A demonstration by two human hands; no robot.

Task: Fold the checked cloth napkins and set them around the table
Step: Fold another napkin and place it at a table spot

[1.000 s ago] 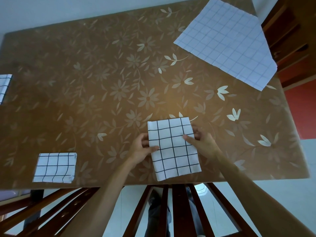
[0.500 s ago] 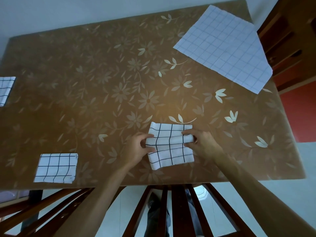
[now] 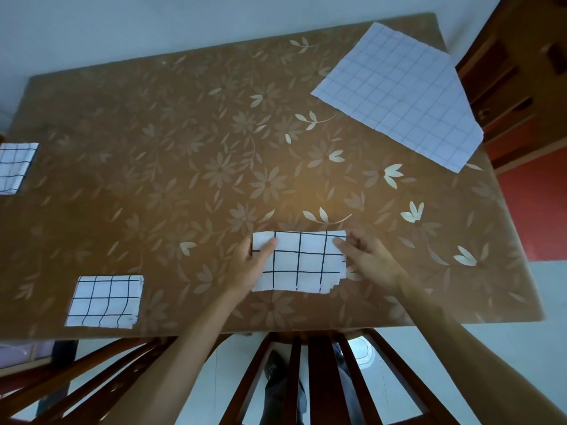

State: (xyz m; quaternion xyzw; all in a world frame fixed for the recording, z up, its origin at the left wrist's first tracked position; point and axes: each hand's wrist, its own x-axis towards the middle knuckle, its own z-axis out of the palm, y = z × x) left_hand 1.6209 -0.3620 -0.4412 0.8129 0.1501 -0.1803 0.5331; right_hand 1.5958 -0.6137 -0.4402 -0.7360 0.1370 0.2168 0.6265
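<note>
A white napkin with a black check (image 3: 303, 265) lies folded into a small rectangle near the table's front edge. My left hand (image 3: 250, 265) pinches its upper left corner, thumb on top. My right hand (image 3: 368, 259) pinches its upper right corner the same way. A folded checked napkin (image 3: 106, 300) lies flat at the front left. Another folded napkin (image 3: 15, 167) sits at the left edge, partly cut off by the frame. An unfolded napkin (image 3: 402, 96) lies spread flat at the far right corner.
The table (image 3: 184, 167) has a brown top with a pale flower pattern. A dark wooden chair back (image 3: 319, 375) stands just below the front edge, between my arms. Wooden furniture (image 3: 518, 72) stands to the right of the table.
Both hands folded the napkin's near half up over its far half, so it went from a tall rectangle to a short wide one. My hands now hold its upper corners.
</note>
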